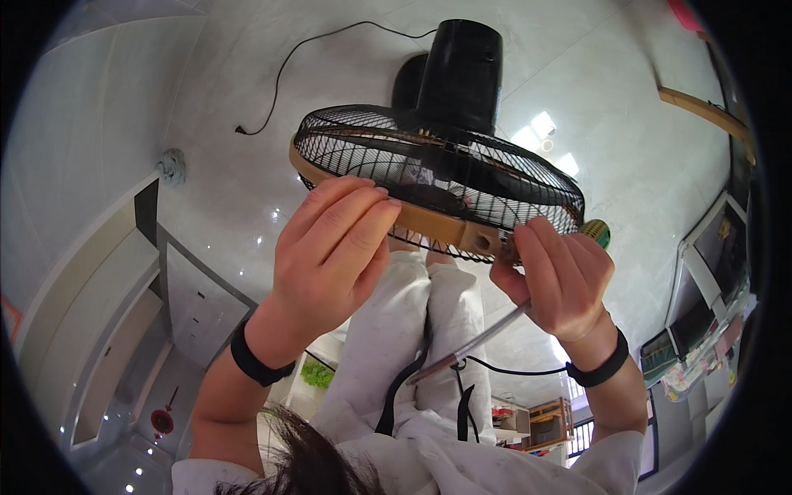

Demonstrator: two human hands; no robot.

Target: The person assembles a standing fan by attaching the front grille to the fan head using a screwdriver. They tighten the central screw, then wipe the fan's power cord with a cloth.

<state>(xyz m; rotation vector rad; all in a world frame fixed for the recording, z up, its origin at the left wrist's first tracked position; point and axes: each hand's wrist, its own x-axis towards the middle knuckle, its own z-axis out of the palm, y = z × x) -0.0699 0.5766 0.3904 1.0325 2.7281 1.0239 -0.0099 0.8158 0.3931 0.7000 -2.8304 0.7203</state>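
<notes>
A fan lies tilted in front of me, with a black wire grille [520, 165], a brown rim band [425, 221] and a black base column [462, 74]. My left hand [334, 247] is closed over the band's left part, fingertips on its upper edge. At the band's block-like end with a round hole, my right hand [557, 276] is closed, its fingers pinching near that end. Tucked in the same hand is a screwdriver, its green-and-yellow handle [596, 234] behind the knuckles and its long shaft [483, 337] pointing towards my lap. Whether those fingertips also hold a small part is hidden.
A black power cord [290, 59] curls over the shiny pale floor [223, 74] to a plug at the left. My legs in white trousers [371, 330] are below the fan. Cabinets line the left; a wooden bar [705, 111] is at the far right.
</notes>
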